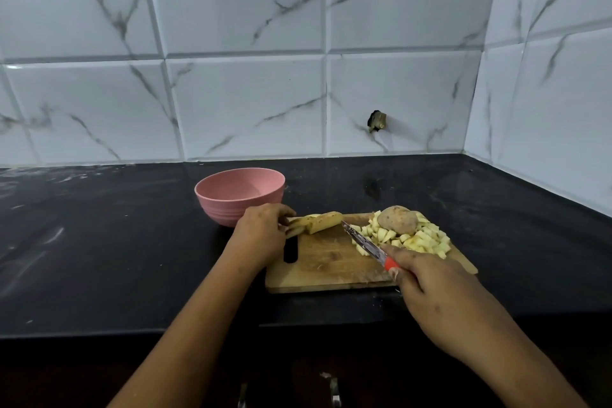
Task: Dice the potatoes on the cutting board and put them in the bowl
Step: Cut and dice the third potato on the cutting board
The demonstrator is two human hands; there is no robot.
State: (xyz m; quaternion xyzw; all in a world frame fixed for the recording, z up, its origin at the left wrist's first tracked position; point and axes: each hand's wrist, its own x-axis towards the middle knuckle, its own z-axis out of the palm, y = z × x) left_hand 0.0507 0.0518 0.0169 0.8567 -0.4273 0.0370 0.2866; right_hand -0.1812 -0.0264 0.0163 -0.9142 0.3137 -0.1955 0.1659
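A sliced potato (319, 221) lay held on the cutting board (324, 270).
The left hand (261, 235) gripped its end; the right hand (430, 281) clasped the knife (364, 243) over the board. Diced pieces (424, 242) lay under a whole potato (397, 219); the bowl (231, 209) stood beside the left hand.

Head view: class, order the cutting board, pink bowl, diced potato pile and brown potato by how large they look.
1. Cutting board
2. Pink bowl and diced potato pile: alike, not ranked; the bowl is farther away.
3. Brown potato, smallest.
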